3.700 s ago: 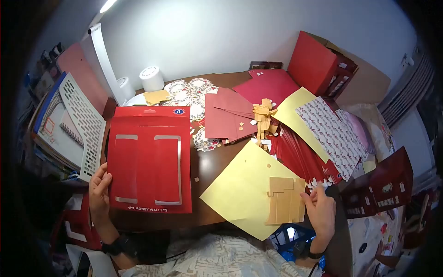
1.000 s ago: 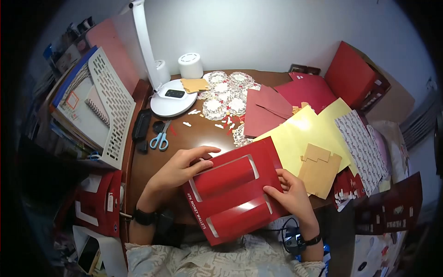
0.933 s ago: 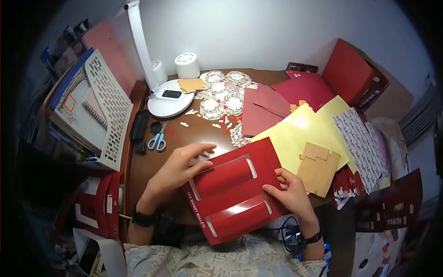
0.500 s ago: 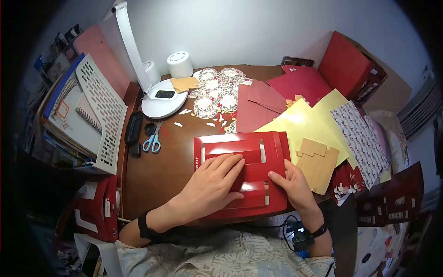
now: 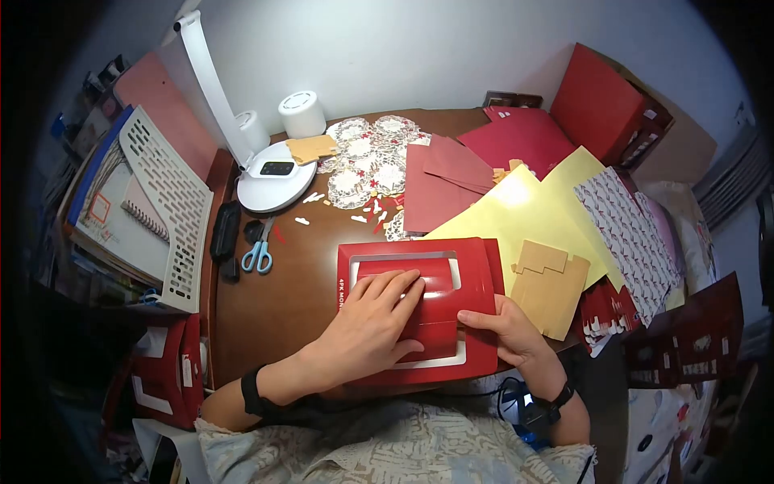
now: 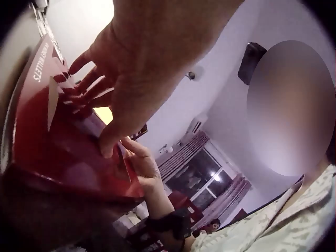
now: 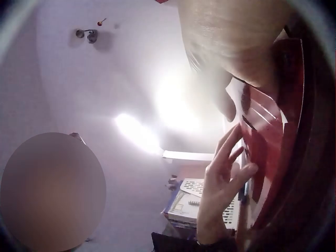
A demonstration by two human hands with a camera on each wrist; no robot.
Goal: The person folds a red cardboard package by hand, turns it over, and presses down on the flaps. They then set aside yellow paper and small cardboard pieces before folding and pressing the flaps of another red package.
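A red cardboard pack printed "4PK MONEY WALLETS" lies roughly level over the desk's front edge, its lettering toward the left. Two window cut-outs show red wallets inside, and white shows along the lower window's bottom and right sides. My left hand rests on the pack's face, fingers extended across the upper window and thumb by the lower one. At the pack's right side my right hand grips the edge, thumb on top at the lower window, the other fingers mostly hidden underneath. In the left wrist view, the red pack appears tilted beneath both hands.
Yellow sheets and a brown cardboard piece lie to the right. Beyond are dark red envelopes and a lace mat with paper scraps. Blue-handled scissors, a white lamp and a perforated file holder stand left.
The pack, upright in my left hand earliest, came across to the right hand and turned level. My left hand moved from its edge onto its face; lately the right thumb shifted toward the lower window.
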